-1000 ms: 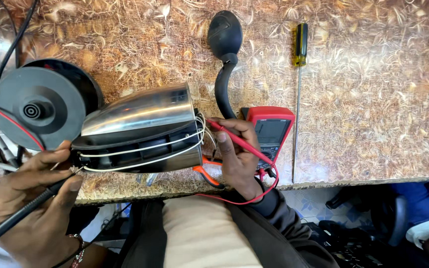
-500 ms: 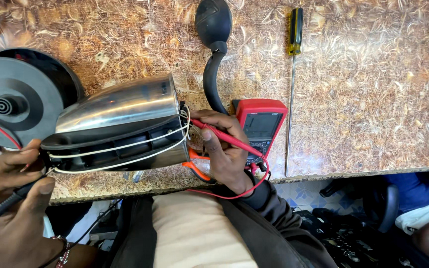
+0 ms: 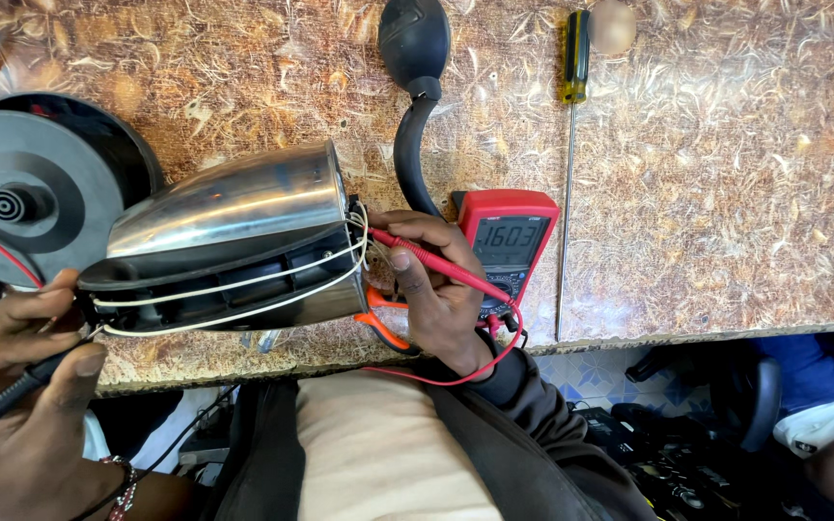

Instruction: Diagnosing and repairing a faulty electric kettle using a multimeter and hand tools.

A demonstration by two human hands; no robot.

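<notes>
A steel electric kettle [image 3: 229, 241] lies on its side at the table's near edge, white wires running along its open handle side. My right hand [image 3: 436, 289] holds a red test probe [image 3: 427, 259] with its tip against the kettle's base end. My left hand [image 3: 26, 386] grips a black test probe [image 3: 7, 403] pressed to the kettle's other end. A red multimeter [image 3: 506, 246] with a lit display lies just right of my right hand, its red lead looping below my wrist.
A round grey kettle base [image 3: 36, 198] sits at the left. A black rubber blower bulb [image 3: 415, 58] and a yellow-and-black screwdriver [image 3: 571, 125] lie further back on the brown patterned table [image 3: 726, 193]. Orange-handled pliers [image 3: 383, 323] lie under my right hand.
The view has shifted slightly; both hands keep their probes on the kettle's two ends, and the kettle has stayed in place.
</notes>
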